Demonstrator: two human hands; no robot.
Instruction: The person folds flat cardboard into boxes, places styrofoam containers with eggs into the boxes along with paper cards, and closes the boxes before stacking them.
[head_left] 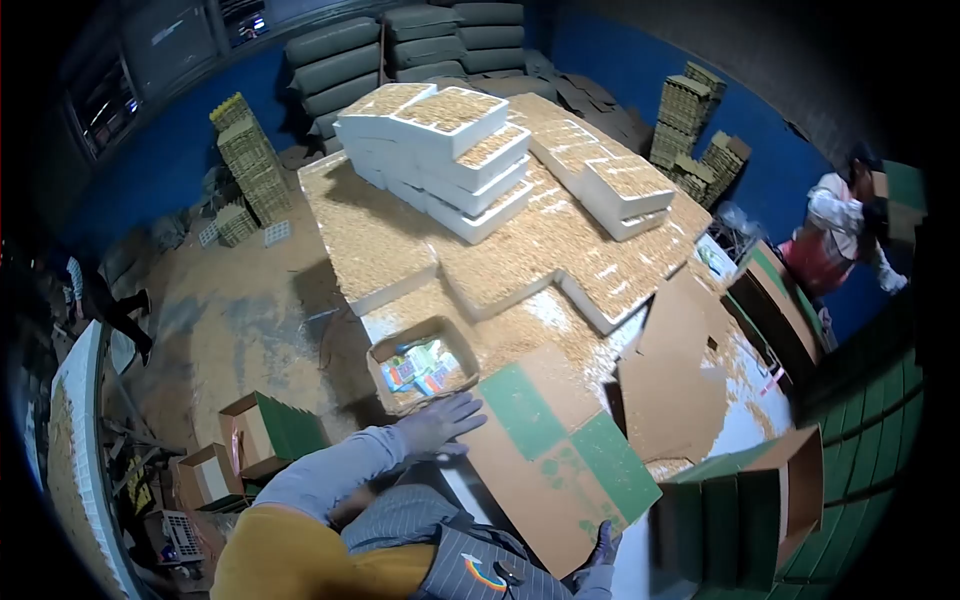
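A brown and green cardboard box (pixel 555 460) lies tilted in front of my body. My left hand (pixel 440 424) is at its upper left edge, with the fingers spread and no object seen in it. At the box's lower right edge is my right hand (pixel 603 548), gloved and partly hidden, its fingers against the cardboard. Just beyond my left hand stands a small open carton (pixel 385 352) with colourful packets (pixel 425 366) inside.
White foam trays (pixel 430 165) filled with shavings are stacked on the table. Flat cardboard (pixel 675 375) and green boxes (pixel 740 520) are to the right. A co-worker (pixel 835 225) holds a box at far right; another person (pixel 105 305) is at far left.
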